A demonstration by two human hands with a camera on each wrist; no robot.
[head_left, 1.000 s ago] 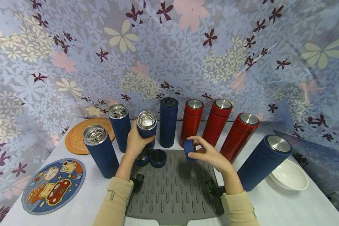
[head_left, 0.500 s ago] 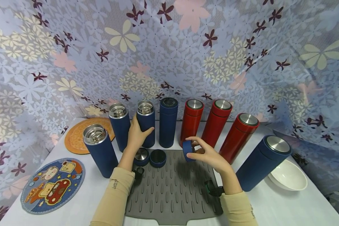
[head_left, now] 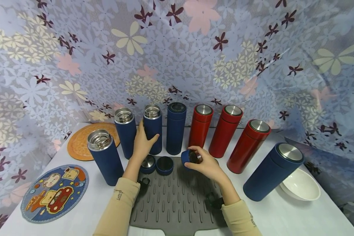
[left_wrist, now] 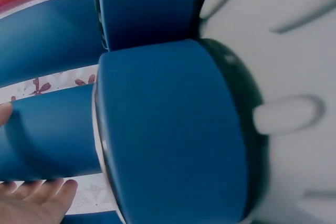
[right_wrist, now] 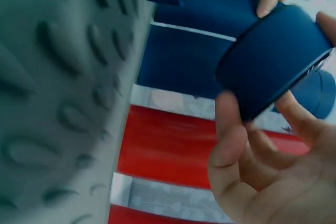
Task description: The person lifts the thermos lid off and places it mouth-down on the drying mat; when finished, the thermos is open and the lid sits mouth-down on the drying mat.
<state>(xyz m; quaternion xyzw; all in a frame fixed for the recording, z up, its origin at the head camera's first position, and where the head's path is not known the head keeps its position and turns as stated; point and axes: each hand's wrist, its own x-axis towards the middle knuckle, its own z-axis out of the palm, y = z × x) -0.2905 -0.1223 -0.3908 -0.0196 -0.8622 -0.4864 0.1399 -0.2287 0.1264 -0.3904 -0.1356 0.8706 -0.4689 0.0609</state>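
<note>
My left hand (head_left: 143, 144) holds a blue flask (head_left: 153, 131) without a lid, standing upright on the table. Its thumb lies across the front and its fingers are along the left side, seen too in the left wrist view (left_wrist: 37, 205). A blue flask lid (head_left: 186, 158) is pinched by my right hand (head_left: 206, 162), raised over the grey mat; in the right wrist view the lid (right_wrist: 278, 61) sits tilted between thumb and fingers. Two more blue lids, one silver-topped (head_left: 148, 162) and one dark-topped (head_left: 165, 165), rest at the mat's far left corner.
Two other open blue flasks (head_left: 106, 160) (head_left: 127, 137) stand on the left. A lidded blue flask (head_left: 176, 131), several red flasks (head_left: 200, 131) and another blue one (head_left: 269, 175) line the back and right. A ribbed grey mat (head_left: 177, 203), round placemats (head_left: 54, 193) and a white bowl (head_left: 302, 185) also lie here.
The blue flask in my left hand went from tilted toward me to upright on the table. My right hand has moved left with the lid, turning it slightly.
</note>
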